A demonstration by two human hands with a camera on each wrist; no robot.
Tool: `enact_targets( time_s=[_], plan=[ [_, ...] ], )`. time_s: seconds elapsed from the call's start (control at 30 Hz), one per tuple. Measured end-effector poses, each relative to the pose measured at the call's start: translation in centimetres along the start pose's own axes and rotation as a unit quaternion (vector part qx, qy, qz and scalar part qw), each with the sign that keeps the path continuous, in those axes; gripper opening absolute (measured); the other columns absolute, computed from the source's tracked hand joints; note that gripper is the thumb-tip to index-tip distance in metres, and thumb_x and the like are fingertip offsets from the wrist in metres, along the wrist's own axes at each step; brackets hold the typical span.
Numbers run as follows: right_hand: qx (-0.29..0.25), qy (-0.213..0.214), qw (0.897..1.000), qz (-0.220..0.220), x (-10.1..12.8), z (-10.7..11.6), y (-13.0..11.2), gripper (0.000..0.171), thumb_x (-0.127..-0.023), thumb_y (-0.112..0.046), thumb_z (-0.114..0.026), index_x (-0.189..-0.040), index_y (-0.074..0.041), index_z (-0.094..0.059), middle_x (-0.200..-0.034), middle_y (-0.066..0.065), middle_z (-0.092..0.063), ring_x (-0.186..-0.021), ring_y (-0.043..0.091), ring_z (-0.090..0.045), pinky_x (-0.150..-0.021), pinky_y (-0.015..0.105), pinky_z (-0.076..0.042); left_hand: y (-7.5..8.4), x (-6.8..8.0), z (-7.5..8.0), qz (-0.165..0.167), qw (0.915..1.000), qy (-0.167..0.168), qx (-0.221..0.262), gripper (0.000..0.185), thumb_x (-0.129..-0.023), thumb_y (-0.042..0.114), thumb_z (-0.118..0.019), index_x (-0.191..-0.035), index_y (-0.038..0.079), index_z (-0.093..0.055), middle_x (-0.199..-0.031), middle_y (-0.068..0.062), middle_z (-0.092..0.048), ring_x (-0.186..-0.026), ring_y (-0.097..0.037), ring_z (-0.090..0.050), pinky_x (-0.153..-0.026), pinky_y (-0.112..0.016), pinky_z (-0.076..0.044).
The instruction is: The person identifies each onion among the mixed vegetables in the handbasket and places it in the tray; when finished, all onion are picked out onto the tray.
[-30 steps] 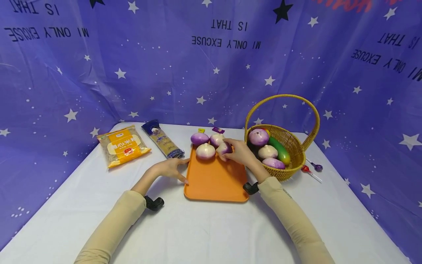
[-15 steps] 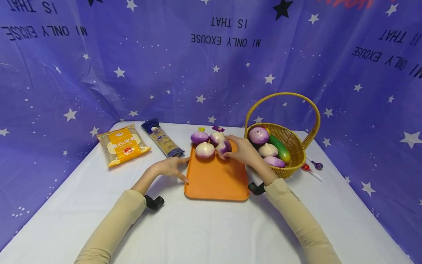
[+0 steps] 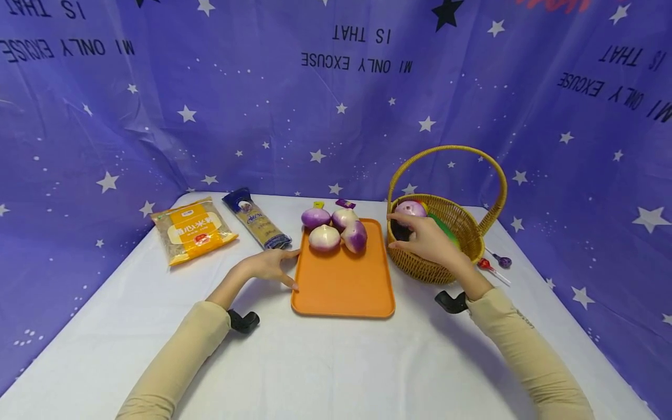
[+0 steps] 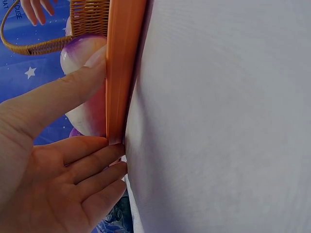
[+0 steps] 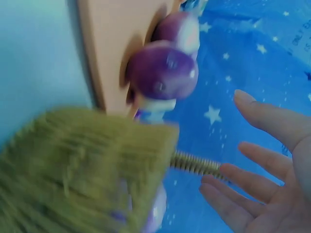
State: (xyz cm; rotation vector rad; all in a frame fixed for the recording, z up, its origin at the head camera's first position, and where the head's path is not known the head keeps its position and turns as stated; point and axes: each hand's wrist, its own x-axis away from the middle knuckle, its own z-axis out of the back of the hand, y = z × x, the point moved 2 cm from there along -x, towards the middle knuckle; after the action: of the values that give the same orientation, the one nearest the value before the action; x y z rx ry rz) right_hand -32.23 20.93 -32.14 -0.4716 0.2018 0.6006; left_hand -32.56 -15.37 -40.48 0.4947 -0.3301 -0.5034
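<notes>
An orange tray (image 3: pixel 341 280) lies mid-table with several purple-and-white onions at its far end, among them one (image 3: pixel 355 236) at the right of the group. My left hand (image 3: pixel 270 265) rests open against the tray's left rim (image 4: pixel 121 73); the thumb (image 4: pixel 63 92) touches the rim and the fingers (image 4: pixel 92 170) lie flat on the cloth. My right hand (image 3: pixel 422 238) hovers open over a wicker basket (image 3: pixel 420 269), fingers (image 5: pixel 252 160) spread, holding nothing. In the basket a purple onion (image 3: pixel 411 207) and a green vegetable (image 3: pixel 445 228) show past the hand.
A yellow food packet (image 3: pixel 191 228) and a dark blue noodle packet (image 3: pixel 256 219) lie at the back left. Two small wrappers (image 3: pixel 345 203) sit behind the tray. Two lollipops (image 3: pixel 493 267) lie right of the basket. A starry blue cloth hangs behind.
My right hand let go of the onion at the tray's far end and moved right to hover over the basket. The left hand has stayed at the tray's rim.
</notes>
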Motion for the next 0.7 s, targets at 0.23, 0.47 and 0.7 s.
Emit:
enact_targets(
  time_s=[0.23,0.47,0.7],
  plan=[
    [0.024,-0.03,0.999,-0.021,-1.2,2.7,2.9,0.064,-0.079,-0.024,-0.081,-0.135,-0.007,-0.056,-0.125,0.019,-0.061,-0.103,0.036,-0.06,-0.09,0.05,-0.048,0.0,0.1,0.1,-0.002,1.0,0.001,0.001,0.098,-0.072,0.042,-0.083,-0.148,0.002,-0.035,-0.148,-0.025,-0.037,-0.136,-0.042,-0.032,-0.112,-0.054,-0.026],
    [0.048,-0.09,0.994,-0.03,-3.7,3.4,6.4,0.058,-0.08,-0.018,-0.079,-0.132,-0.003,-0.057,-0.123,0.021,-0.062,-0.114,0.041,-0.054,-0.097,0.055,-0.043,-0.2,0.0,-0.1,-0.002,1.0,0.001,-0.001,0.099,-0.072,0.043,-0.083,-0.148,0.002,-0.035,-0.148,-0.024,-0.037,-0.136,-0.043,-0.031,-0.111,-0.055,-0.026],
    [0.054,-0.134,0.989,-0.029,-5.5,3.4,8.0,0.059,-0.082,-0.015,-0.076,-0.135,-0.001,-0.054,-0.123,0.023,-0.061,-0.115,0.043,-0.052,-0.101,0.056,-0.038,-0.2,0.0,0.0,-0.001,1.0,0.002,-0.004,0.1,-0.072,0.044,-0.083,-0.149,0.004,-0.035,-0.148,-0.024,-0.036,-0.136,-0.043,-0.032,-0.111,-0.055,-0.026]
  ],
)
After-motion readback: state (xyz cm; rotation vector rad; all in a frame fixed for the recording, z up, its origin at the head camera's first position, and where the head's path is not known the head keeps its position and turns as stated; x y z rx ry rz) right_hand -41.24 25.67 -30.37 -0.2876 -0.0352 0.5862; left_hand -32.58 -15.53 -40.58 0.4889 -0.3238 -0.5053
